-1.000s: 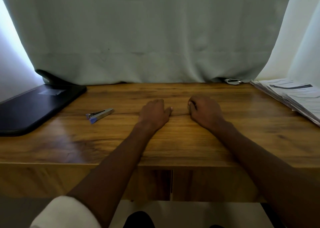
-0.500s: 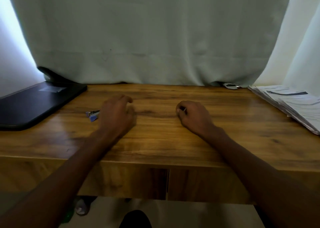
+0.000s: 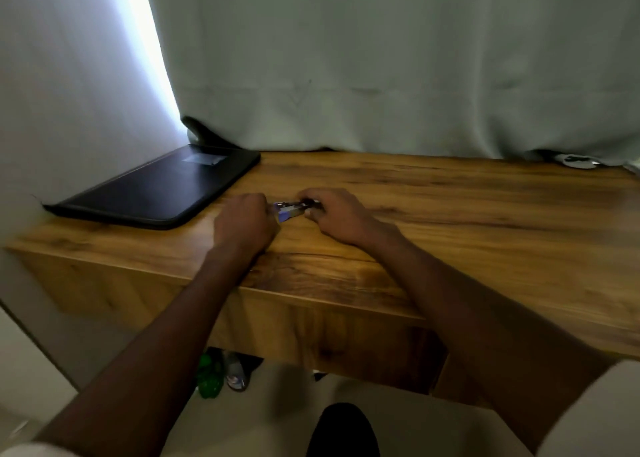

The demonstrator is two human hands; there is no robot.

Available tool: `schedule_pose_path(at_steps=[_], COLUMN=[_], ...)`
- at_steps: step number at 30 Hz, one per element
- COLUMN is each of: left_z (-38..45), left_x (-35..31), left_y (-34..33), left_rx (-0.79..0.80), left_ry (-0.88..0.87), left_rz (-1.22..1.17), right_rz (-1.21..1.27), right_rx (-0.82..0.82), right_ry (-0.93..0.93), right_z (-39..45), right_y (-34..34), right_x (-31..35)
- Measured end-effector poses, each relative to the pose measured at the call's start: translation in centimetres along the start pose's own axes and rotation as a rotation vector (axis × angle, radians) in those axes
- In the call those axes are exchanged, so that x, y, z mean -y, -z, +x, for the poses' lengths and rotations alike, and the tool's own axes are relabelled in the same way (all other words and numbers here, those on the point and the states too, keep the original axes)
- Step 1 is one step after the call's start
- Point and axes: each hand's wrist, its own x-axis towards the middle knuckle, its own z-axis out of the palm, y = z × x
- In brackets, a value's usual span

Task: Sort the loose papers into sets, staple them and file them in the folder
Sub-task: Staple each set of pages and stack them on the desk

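Note:
A small silver and blue stapler (image 3: 289, 209) lies on the wooden desk (image 3: 450, 221), between my two hands. My left hand (image 3: 244, 226) is curled at its left end and my right hand (image 3: 337, 215) is curled at its right end; both touch it, and fingers hide the ends. A black folder (image 3: 162, 189) lies shut at the desk's back left corner. The stack of loose papers is out of view to the right.
A grey curtain (image 3: 381, 58) hangs behind the desk. A small white object (image 3: 576, 161) lies at the back right by the curtain. Under the desk a green object (image 3: 209, 380) and a shoe (image 3: 235, 373) are on the floor.
The view swung left, so the papers left the frame. Both hands moved left across the desk to the stapler, one closing in on each end.

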Motion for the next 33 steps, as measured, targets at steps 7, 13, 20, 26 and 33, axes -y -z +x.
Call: schedule_pose_path(at_steps=[7, 13, 20, 26, 33], left_z=[-0.7, -0.5, -3.4, -6.6, -6.8], left_x=[-0.9, -12.3, -29.8, -35.0, -35.2], left_y=[0.3, -2.6, -5.7, -9.6, -9.6], left_rx=[-0.063, -0.018, 0.067, 0.158, 0.164], left_ry=[-0.153, -0.284, -0.511, -0.605, -0.632], left_rz=[-0.059, -0.282, -0.475, -0.370, -0.319], right_rz=[-0.081, -0.246, -0.403, -0.363, -0.345], right_rx=[-0.231, -0.430, -0.592, -0.706, -0.822], right_ry=[-0.262, -0.562, -0.877, -1.007, -0.994], right_z=[-4.1, -13.3, -26.2, -30.4, -30.6], right_y=[3.8, 12.5, 21.1, 22.9, 23.0], right_x=[-3.3, -10.0, -15.3, -16.9, -17.4])
